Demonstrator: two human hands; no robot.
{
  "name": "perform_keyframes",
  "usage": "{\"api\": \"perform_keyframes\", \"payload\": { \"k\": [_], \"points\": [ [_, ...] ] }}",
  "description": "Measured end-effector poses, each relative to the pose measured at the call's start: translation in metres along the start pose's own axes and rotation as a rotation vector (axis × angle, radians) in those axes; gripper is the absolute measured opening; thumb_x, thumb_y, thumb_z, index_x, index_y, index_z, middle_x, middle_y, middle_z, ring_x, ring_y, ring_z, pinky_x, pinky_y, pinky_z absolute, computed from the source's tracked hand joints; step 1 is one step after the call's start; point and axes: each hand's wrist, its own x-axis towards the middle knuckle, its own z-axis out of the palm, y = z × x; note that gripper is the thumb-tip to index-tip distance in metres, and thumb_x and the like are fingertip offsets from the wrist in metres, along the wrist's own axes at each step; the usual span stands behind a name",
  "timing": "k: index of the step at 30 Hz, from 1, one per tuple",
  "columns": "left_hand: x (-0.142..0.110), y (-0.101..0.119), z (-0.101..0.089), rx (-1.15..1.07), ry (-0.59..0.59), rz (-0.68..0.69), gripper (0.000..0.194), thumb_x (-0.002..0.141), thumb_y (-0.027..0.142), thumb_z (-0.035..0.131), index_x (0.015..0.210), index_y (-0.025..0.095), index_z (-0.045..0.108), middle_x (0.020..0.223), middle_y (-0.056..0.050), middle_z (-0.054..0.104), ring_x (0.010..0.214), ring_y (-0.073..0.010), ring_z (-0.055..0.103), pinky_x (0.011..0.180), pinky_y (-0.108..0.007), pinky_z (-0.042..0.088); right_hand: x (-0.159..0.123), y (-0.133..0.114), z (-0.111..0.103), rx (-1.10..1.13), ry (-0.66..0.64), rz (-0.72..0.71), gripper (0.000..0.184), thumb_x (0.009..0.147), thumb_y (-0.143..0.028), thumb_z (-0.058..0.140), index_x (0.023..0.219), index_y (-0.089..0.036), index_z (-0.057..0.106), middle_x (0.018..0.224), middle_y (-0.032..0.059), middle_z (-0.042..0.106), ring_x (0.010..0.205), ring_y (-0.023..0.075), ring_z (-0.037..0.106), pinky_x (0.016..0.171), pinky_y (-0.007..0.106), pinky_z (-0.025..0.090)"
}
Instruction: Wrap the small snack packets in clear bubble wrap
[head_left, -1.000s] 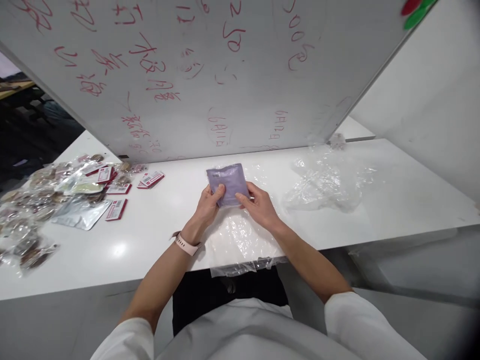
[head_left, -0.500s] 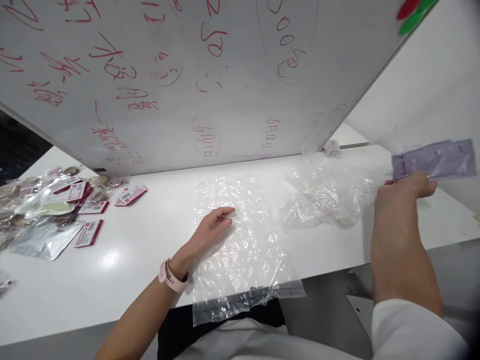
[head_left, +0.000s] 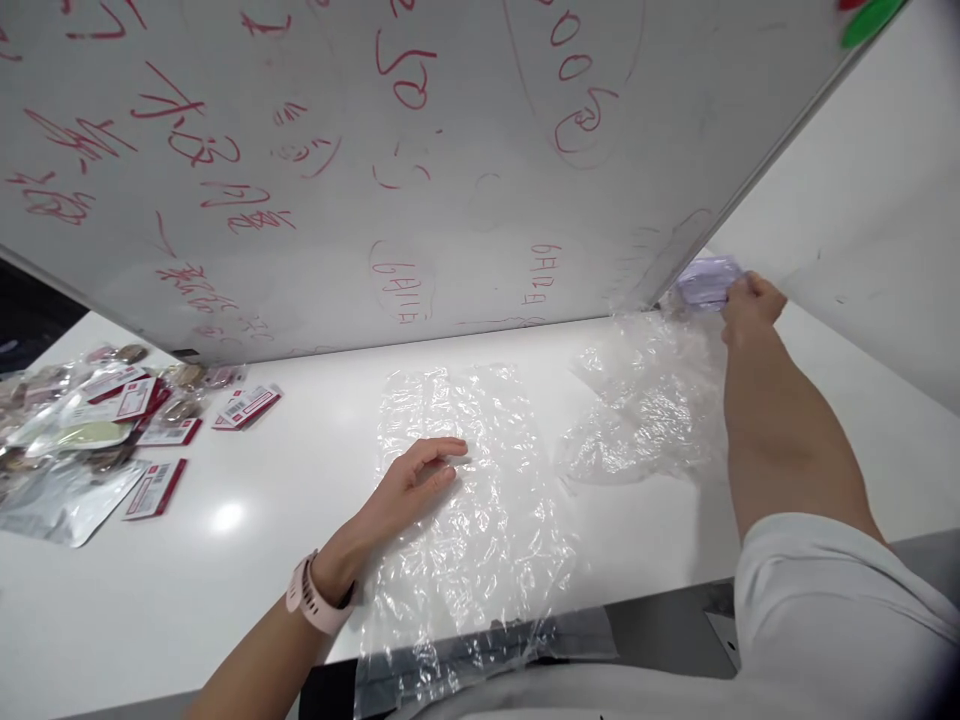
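My left hand (head_left: 409, 485) lies open, fingers loosely stretched, on a crinkled clear plastic bag (head_left: 480, 500) spread flat on the white table (head_left: 285, 500). The bag's dark zip edge hangs over the table's near edge. My right hand (head_left: 750, 302) reaches far to the back right, closed on a purple packet (head_left: 705, 281) held at the whiteboard's lower right corner. Below that arm lies a heap of clear plastic bags (head_left: 637, 410).
A whiteboard (head_left: 375, 150) with red writing leans over the back of the table. Several snack packets and red-labelled pouches (head_left: 97, 420) lie scattered at the left. A white wall (head_left: 885, 200) rises at the right.
My right hand carried the purple packet from the table's middle out to the right, then back toward the whiteboard's corner. My left hand let go and settled on the flat bag.
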Motion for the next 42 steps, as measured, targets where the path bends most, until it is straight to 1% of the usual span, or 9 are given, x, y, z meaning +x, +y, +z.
{"api": "perform_keyframes", "payload": {
  "k": [6,12,16,19,23,27,31,37,42],
  "points": [
    [0.003,0.005,0.001,-0.013,-0.034,0.011,0.030,0.093,0.040,0.058,0.122,0.040,0.066,0.140,-0.004,0.057,0.127,-0.0256,0.054,0.106,-0.048,0.049,-0.017,-0.009,0.023,-0.210,-0.173,0.366,0.042,0.096,-0.019,0.035,0.110,-0.002,0.071,0.098,0.0135,0.068,0.063,0.0070,0.049,0.060,0.028,0.038],
    [0.003,0.004,0.001,-0.032,-0.079,0.018,0.030,0.093,0.039,0.058,0.123,0.041,0.065,0.140,-0.004,0.057,0.127,-0.0250,0.055,0.105,-0.047,0.050,0.000,-0.022,0.012,-0.442,-0.287,0.514,0.058,0.084,-0.042,0.064,0.123,0.001,0.062,0.137,0.0404,0.043,0.106,0.0182,0.052,0.075,0.039,0.038],
    [0.003,0.006,0.001,-0.001,-0.068,0.035,0.029,0.094,0.041,0.058,0.122,0.039,0.066,0.140,-0.005,0.056,0.127,-0.0249,0.055,0.107,-0.047,0.048,0.023,-0.037,-0.011,-0.551,-0.285,0.532,0.081,0.078,-0.054,0.065,0.132,0.004,0.052,0.138,0.0426,0.041,0.119,0.0248,0.048,0.077,0.045,0.038],
    [0.002,0.010,0.004,0.108,-0.091,0.107,0.031,0.094,0.042,0.059,0.124,0.038,0.065,0.140,-0.004,0.056,0.129,-0.0261,0.052,0.108,-0.049,0.045,0.022,-0.075,-0.039,-0.518,-0.129,0.297,0.069,0.091,-0.055,0.046,0.128,0.003,0.055,0.130,0.0337,0.053,0.118,0.0234,0.052,0.080,0.043,0.040],
    [0.001,0.008,0.009,0.406,-0.170,0.247,0.042,0.090,0.047,0.065,0.131,0.039,0.061,0.152,-0.001,0.048,0.143,-0.0321,0.037,0.117,-0.060,0.027,-0.044,-0.176,-0.090,-0.129,-0.218,-0.187,0.046,0.101,-0.039,0.039,0.124,-0.007,0.062,0.121,0.0183,0.064,0.107,0.0169,0.063,0.082,0.034,0.047],
    [-0.003,0.001,0.006,0.614,-0.211,0.326,0.053,0.092,0.052,0.060,0.143,0.042,0.048,0.161,0.003,0.034,0.153,-0.0292,0.020,0.123,-0.059,-0.003,-0.165,-0.268,-0.140,0.185,-0.874,-0.403,0.030,0.099,-0.036,0.049,0.119,-0.023,0.067,0.118,0.0092,0.070,0.111,0.0210,0.064,0.098,0.042,0.050],
    [-0.011,-0.003,-0.006,0.622,-0.226,0.313,0.059,0.088,0.059,0.062,0.143,0.043,0.049,0.162,0.004,0.032,0.155,-0.0295,0.014,0.123,-0.057,-0.009,-0.264,-0.296,-0.157,0.064,-1.348,-0.540,0.047,0.100,-0.047,0.041,0.144,-0.031,0.049,0.158,0.0059,0.039,0.146,0.0264,0.036,0.116,0.053,0.034],
    [-0.017,-0.008,-0.037,0.661,-0.162,0.239,0.059,0.085,0.054,0.067,0.140,0.035,0.054,0.161,-0.003,0.036,0.153,-0.0320,0.020,0.123,-0.058,-0.002,-0.292,-0.309,-0.143,-0.085,-1.374,-0.636,0.054,0.102,-0.050,0.030,0.151,-0.030,0.039,0.163,0.0067,0.028,0.151,0.0259,0.025,0.123,0.055,0.017],
    [-0.025,-0.011,-0.090,0.813,0.425,0.099,0.046,0.090,0.036,0.061,0.133,0.019,0.058,0.157,-0.015,0.039,0.149,-0.0379,0.024,0.120,-0.060,0.010,-0.291,-0.341,-0.112,-0.070,-1.267,-0.626,0.047,0.102,-0.044,0.030,0.132,-0.025,0.060,0.147,0.0090,0.053,0.140,0.0280,0.044,0.120,0.054,0.024]
  ]
}}
